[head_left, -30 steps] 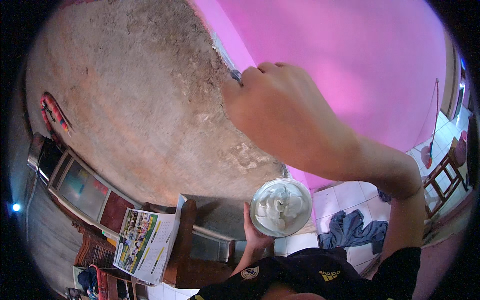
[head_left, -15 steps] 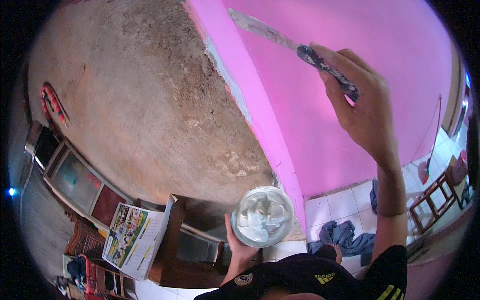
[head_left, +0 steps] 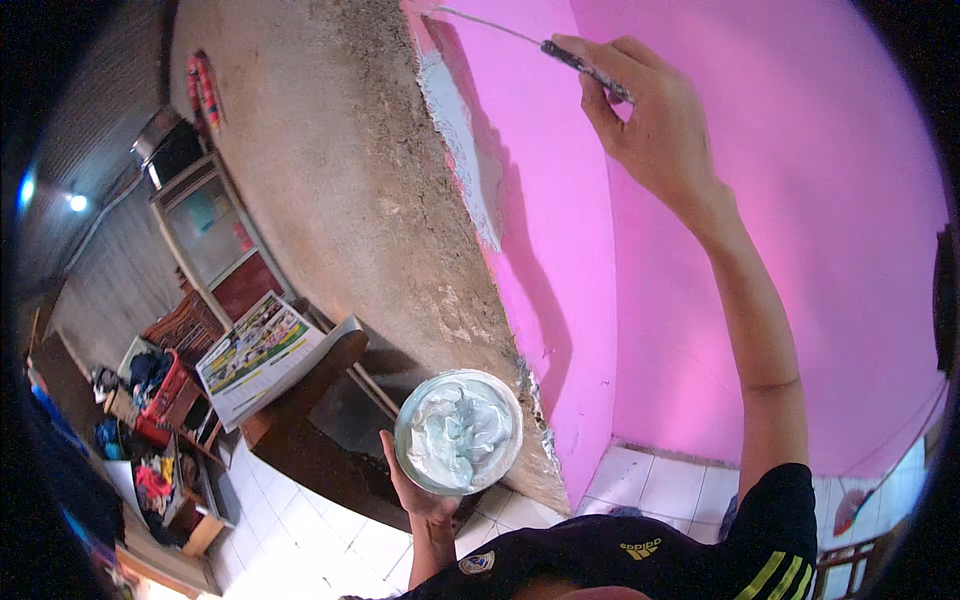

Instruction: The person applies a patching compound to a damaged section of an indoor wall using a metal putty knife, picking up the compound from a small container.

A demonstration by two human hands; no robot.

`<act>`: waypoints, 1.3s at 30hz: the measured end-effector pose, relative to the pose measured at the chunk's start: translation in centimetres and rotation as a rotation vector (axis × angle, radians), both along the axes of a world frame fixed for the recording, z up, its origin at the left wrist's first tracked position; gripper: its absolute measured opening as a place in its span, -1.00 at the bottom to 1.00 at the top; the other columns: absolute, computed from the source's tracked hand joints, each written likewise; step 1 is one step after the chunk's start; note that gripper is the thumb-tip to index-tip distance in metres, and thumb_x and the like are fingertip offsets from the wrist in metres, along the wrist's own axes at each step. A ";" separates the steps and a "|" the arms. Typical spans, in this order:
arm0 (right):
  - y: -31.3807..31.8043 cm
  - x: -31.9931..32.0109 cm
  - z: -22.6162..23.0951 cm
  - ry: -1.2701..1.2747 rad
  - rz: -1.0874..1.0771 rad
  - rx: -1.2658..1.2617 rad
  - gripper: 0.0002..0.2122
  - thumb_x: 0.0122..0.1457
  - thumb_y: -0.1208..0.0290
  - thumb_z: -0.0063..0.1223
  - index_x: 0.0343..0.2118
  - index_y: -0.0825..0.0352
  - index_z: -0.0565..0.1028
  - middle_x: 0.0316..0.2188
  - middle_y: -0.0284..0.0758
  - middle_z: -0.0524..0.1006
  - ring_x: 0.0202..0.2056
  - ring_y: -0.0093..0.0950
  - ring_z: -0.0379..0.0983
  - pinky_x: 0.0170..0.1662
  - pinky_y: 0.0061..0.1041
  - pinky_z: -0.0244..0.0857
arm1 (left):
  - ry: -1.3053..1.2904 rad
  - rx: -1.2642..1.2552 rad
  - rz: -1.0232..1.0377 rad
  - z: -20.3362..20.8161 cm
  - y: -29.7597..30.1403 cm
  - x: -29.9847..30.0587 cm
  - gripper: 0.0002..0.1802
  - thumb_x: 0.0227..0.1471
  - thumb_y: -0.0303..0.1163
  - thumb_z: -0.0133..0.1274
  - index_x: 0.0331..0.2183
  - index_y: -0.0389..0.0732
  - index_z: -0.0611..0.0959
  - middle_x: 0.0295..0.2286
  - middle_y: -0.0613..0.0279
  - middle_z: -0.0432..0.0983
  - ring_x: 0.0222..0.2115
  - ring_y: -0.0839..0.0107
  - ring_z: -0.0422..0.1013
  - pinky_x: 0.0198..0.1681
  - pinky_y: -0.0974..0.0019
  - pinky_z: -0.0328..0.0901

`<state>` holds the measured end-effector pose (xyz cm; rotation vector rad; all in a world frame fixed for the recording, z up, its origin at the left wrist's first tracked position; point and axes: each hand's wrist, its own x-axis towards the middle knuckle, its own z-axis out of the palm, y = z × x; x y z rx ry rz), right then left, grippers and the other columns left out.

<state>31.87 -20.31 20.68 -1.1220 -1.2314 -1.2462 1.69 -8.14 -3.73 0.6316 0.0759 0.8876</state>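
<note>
My right hand (head_left: 660, 130) is raised and closed round the black, paste-smeared handle of a putty knife (head_left: 582, 72). Its thin blade points left, with the tip beside the upper edge of the pink wall strip (head_left: 560, 235); whether it touches is hard to tell. Pale filler (head_left: 462, 150) covers a ragged patch along that edge, where pink meets bare plaster. Low in front of me, my left hand (head_left: 410, 490) supports a round tub (head_left: 402, 442) from its left side and below. Thick whitish paste (head_left: 460, 430) with swirled peaks lies inside the tub.
Rough brown plaster wall (head_left: 310, 170) rises on the left, a pink wall (head_left: 780, 260) on the right. A calendar (head_left: 260, 350) lies on a dark wooden table (head_left: 300, 445) near the tub. Farther left stand a glass-doored cabinet (head_left: 207, 215) and a red basket (head_left: 172, 395).
My view has turned toward the wall edge. The putty knife's blade has come to the edge of the pink strip and now shows nearly edge-on. Both hands keep their holds.
</note>
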 end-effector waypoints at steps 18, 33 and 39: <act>-0.6 1.4 -1.3 -0.111 0.191 -0.091 -0.72 -0.04 0.54 -0.01 -0.21 0.21 0.51 -0.52 -0.22 0.44 -0.51 -0.22 0.41 -0.44 -0.26 0.30 | 0.123 0.061 0.131 -1.5 -6.7 2.0 -0.18 0.06 0.28 -0.35 0.09 -0.21 0.29 0.01 0.07 0.30 -0.01 0.10 0.29 0.05 0.00 0.20; 0.7 1.2 -1.6 -0.092 0.157 -0.067 -0.73 -0.04 0.53 -0.02 -0.21 0.23 0.51 -0.49 -0.21 0.44 -0.45 -0.23 0.43 -0.40 -0.30 0.35 | -0.047 -0.012 0.087 -0.9 -8.4 3.3 -0.25 0.14 0.16 -0.39 0.07 -0.30 0.30 -0.01 -0.04 0.31 -0.04 0.07 0.31 0.04 0.02 0.22; 0.8 0.5 -3.8 -0.125 0.096 -0.125 -0.64 -0.12 0.57 0.02 -0.16 0.24 0.47 -0.43 -0.24 0.41 -0.38 -0.27 0.42 -0.39 -0.33 0.36 | -0.037 0.010 0.070 -1.3 -8.2 3.5 -0.22 0.14 0.18 -0.41 0.08 -0.32 0.27 0.00 -0.05 0.29 -0.03 0.05 0.29 0.05 0.01 0.21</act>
